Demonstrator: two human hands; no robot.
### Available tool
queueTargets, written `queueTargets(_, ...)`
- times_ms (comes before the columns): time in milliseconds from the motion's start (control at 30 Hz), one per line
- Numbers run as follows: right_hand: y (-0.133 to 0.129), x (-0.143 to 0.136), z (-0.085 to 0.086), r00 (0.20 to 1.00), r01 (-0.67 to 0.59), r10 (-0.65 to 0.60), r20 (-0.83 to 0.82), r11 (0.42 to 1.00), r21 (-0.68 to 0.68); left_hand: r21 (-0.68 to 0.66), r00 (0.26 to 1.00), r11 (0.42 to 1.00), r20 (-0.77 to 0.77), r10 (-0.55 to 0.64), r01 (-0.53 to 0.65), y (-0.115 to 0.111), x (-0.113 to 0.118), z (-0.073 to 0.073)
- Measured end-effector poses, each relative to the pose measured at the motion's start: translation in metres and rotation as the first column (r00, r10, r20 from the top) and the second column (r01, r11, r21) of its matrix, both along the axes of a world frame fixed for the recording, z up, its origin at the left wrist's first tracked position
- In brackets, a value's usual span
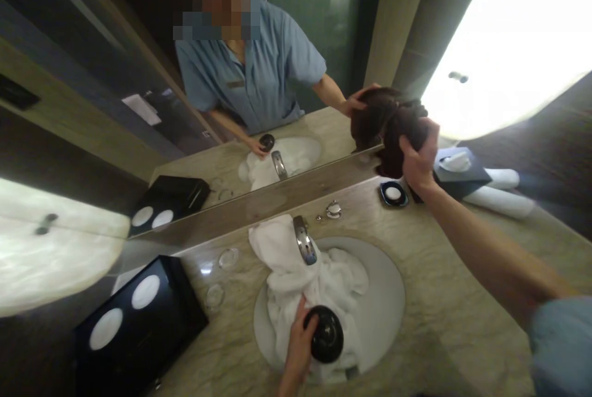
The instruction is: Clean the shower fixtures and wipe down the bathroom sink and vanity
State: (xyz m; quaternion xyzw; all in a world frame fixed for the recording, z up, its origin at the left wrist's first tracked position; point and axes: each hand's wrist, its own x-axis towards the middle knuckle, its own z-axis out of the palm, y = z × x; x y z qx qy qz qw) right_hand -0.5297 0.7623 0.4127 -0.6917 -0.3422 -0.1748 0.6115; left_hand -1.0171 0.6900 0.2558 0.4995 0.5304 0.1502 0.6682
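Over the sink (pixel 386 317), my left hand (pixel 301 338) grips a round, dark, glossy object (pixel 327 335) by its left side. Beneath it a bunched white towel (pixel 287 261) lies in the basin and runs up behind the chrome faucet (pixel 304 240). My right hand (pixel 420 156) is raised at the mirror and holds a crumpled dark brown cloth (pixel 395 144) against the glass. Right below that hand a small dark dish (pixel 393 194) with a round white item sits on the counter.
A black box (pixel 148 323) with two white discs stands at the left. Two clear round glass items (pixel 222 274) lie beside it. A tissue box (pixel 462 169) and rolled white towels (pixel 504 200) are at the back right. The mirror (pixel 324 101) reflects a person in blue.
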Motion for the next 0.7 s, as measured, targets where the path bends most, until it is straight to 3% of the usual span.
queueTargets(100, -0.105, -0.013, 0.0, 0.989, -0.089, 0.078, -0.126, 0.993, -0.079, 0.029, 0.972, 0.977, 0.096, -0.215, 0.213, 0.012, 0.051, -0.02)
queueTargets(200, -0.213, -0.022, -0.04, 0.977, 0.078, -0.141, -0.158, 0.933, -0.352, -0.008, 0.888, 0.9, 0.165, -0.429, 0.436, -0.006, 0.107, -0.022)
queueTargets(233, -0.246, -0.024, -0.061, 0.946, 0.159, -0.269, -0.18, 0.871, -0.465, -0.005, 0.852, 0.868, 0.198, -0.485, 0.496, -0.018, 0.119, -0.021)
queueTargets(300, -0.295, -0.034, -0.109, 0.814, 0.27, -0.537, -0.22, 0.686, -0.675, 0.018, 0.795, 0.822, 0.243, -0.556, 0.57, -0.042, 0.13, -0.016)
queueTargets(333, -0.309, -0.043, -0.132, 0.758, 0.27, -0.614, -0.218, 0.6, -0.753, 0.017, 0.781, 0.808, 0.242, -0.575, 0.589, -0.052, 0.128, -0.012)
queueTargets(367, -0.315, -0.053, -0.153, 0.755, 0.262, -0.628, -0.188, 0.553, -0.791, 0.002, 0.783, 0.804, 0.225, -0.58, 0.595, -0.06, 0.121, -0.008)
queueTargets(400, -0.312, -0.066, -0.17, 0.788, 0.26, -0.599, -0.146, 0.537, -0.802, -0.025, 0.796, 0.809, 0.197, -0.572, 0.587, -0.065, 0.111, -0.002)
queueTargets(467, -0.282, -0.093, -0.191, 0.917, 0.15, -0.381, -0.119, 0.607, -0.78, -0.073, 0.848, 0.848, 0.133, -0.513, 0.525, -0.071, 0.082, 0.015)
queueTargets(533, -0.229, -0.118, -0.195, 0.982, -0.051, -0.101, -0.161, 0.675, -0.736, -0.109, 0.922, 0.916, 0.097, -0.376, 0.385, -0.075, 0.049, 0.037)
queueTargets(567, -0.197, -0.13, -0.193, 0.982, -0.156, 0.026, -0.189, 0.676, -0.72, -0.128, 0.956, 0.948, 0.085, -0.282, 0.291, -0.079, 0.032, 0.048)
queueTargets(633, -0.131, -0.153, -0.186, 0.935, -0.348, 0.276, -0.221, 0.607, -0.714, -0.17, 0.996, 0.983, 0.071, -0.058, 0.069, -0.094, 0.002, 0.067)
queueTargets(700, -0.073, -0.173, -0.18, 0.822, -0.5, 0.524, -0.223, 0.475, -0.724, -0.19, 0.986, 0.97, 0.027, 0.162, -0.154, -0.117, -0.023, 0.08)
